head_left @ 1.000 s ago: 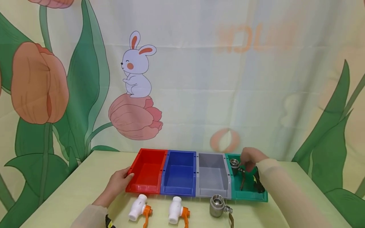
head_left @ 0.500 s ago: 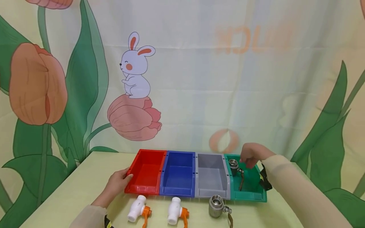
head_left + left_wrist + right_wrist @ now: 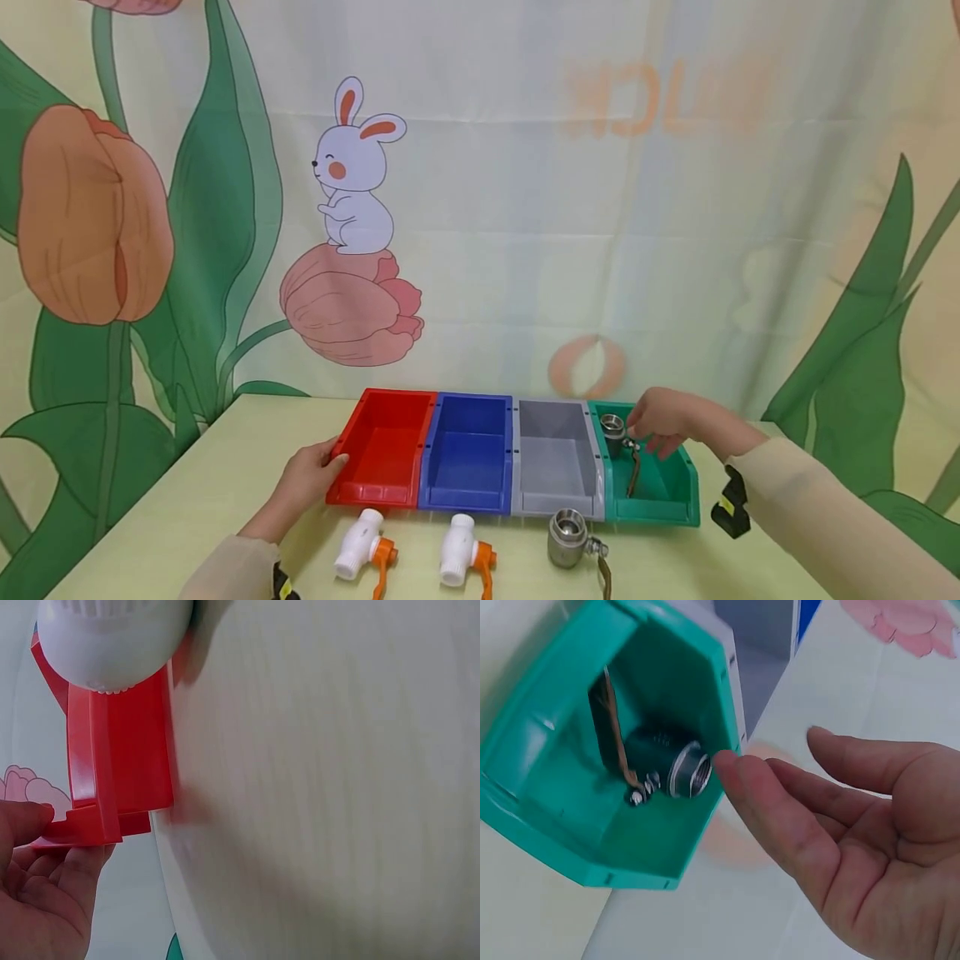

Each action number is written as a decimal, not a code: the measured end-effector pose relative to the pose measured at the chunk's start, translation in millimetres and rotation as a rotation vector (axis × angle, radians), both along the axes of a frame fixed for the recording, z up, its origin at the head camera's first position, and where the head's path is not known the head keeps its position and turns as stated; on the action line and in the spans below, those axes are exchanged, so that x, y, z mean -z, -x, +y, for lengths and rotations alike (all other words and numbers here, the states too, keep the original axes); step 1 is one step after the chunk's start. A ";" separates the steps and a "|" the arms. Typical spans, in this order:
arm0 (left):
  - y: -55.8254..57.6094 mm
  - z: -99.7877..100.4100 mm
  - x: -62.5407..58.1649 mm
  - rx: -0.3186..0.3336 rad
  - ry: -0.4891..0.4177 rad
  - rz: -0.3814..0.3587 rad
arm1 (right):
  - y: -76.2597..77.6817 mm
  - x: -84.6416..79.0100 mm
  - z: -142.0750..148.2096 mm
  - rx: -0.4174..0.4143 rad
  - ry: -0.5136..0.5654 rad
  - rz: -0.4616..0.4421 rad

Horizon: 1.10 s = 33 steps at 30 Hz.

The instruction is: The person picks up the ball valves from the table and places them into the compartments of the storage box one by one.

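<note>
My left hand [image 3: 306, 479] grips the side rim of the red bin [image 3: 388, 446], thumb on top and fingers beneath, as the left wrist view shows. Four colours join in one row: red, blue [image 3: 470, 454], grey [image 3: 557, 462] and green. Inside the green bin [image 3: 660, 487] stands a metal ball valve [image 3: 612, 435], opening upward, its brown lever handle hanging beside it. Over that bin is my right hand [image 3: 667, 421], fingers relaxed and holding nothing. In the right wrist view its fingertips [image 3: 731, 769] are near the threaded mouth of the valve.
Two white plastic valves with orange handles, the left one [image 3: 360, 546] and the middle one [image 3: 457, 550], lie in front of the bins. Another metal ball valve [image 3: 567, 540] stands before the grey bin. A printed curtain [image 3: 487, 208] hangs behind the table.
My right hand has loosened from a downward curl to spread fingers, and its wrist has shifted right, out of the green bin. My left hand stays at the red bin.
</note>
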<state>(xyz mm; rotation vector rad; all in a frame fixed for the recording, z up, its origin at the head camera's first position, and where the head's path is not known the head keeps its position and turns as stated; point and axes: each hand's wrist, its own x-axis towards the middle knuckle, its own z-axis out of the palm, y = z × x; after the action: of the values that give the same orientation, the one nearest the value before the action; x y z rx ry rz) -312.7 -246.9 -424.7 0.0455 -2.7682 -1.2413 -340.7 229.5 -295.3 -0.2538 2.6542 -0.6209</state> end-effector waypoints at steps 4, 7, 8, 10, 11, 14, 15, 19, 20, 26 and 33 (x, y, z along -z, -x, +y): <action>0.5 0.6 0.2 -0.005 0.001 -0.012 | -13.9 5.6 2.3 -0.004 0.079 0.010; 1.3 0.6 -0.2 -0.010 -0.002 -0.027 | -22.6 11.7 4.3 0.006 0.136 0.008; 1.3 0.3 -0.4 -0.013 -0.004 -0.030 | -24.8 14.5 4.7 0.008 0.150 0.009; 1.5 -0.4 -0.4 -0.016 -0.002 -0.023 | -29.0 21.4 6.3 0.008 0.182 0.013; 1.3 -0.4 -0.6 -0.015 -0.002 -0.017 | -31.0 25.6 6.9 0.015 0.200 0.013; 0.7 -0.3 -0.4 -0.011 -0.001 -0.003 | -37.1 41.7 8.2 0.028 0.269 -0.002; 0.6 -0.1 -0.3 -0.010 -0.001 -0.001 | -39.4 47.7 8.4 0.036 0.296 -0.012; 0.8 0.8 0.2 -0.008 -0.008 -0.009 | -48.5 71.2 7.5 0.068 0.374 -0.053; 0.8 1.1 0.3 -0.008 -0.009 -0.010 | -51.0 76.2 7.2 0.068 0.387 -0.063; 1.3 0.8 1.7 -0.004 0.006 0.003 | -63.5 99.8 1.0 0.084 0.444 -0.120; 1.9 0.3 1.9 -0.010 0.005 -0.018 | -72.4 120.6 -5.7 0.111 0.502 -0.175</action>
<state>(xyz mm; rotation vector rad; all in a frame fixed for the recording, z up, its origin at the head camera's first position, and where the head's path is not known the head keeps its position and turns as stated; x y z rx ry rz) -314.6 -246.5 -426.5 0.0694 -2.7824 -1.2378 -268.3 223.8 -415.8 -0.1803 2.3191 -1.2817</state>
